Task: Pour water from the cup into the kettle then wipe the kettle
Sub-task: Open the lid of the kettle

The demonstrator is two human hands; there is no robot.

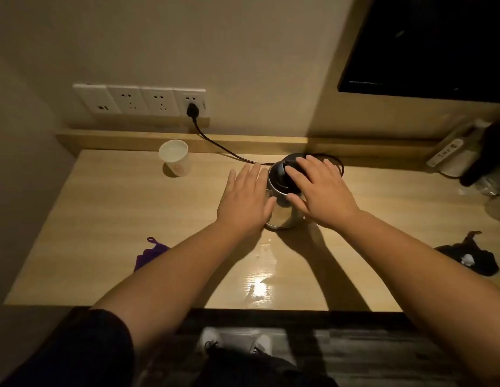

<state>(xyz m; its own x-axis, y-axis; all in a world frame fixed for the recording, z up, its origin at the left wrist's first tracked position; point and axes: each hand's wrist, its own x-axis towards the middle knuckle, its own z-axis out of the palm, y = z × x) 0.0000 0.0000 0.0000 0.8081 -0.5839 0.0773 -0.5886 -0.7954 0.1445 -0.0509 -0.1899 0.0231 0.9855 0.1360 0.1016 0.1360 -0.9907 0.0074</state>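
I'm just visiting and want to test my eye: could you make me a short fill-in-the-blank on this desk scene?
1. The right hand rests on the kettle's black ____.
2. The paper cup stands to the ____ of the kettle.
3. The black plug sits in a wall ____.
4. The cloth under the left forearm is ____.

Missing words: lid; left; socket; purple

Dim warm overhead light, glare patch on the desk (pixel 260 289), soft forearm shadows, wide-angle bending at edges.

The kettle (pixel 282 202) stands on the counter (pixel 109 224) near its back edge. The cup (pixel 175 158) stands to its left, well apart. A cloth (pixel 148 255) lies at front left.
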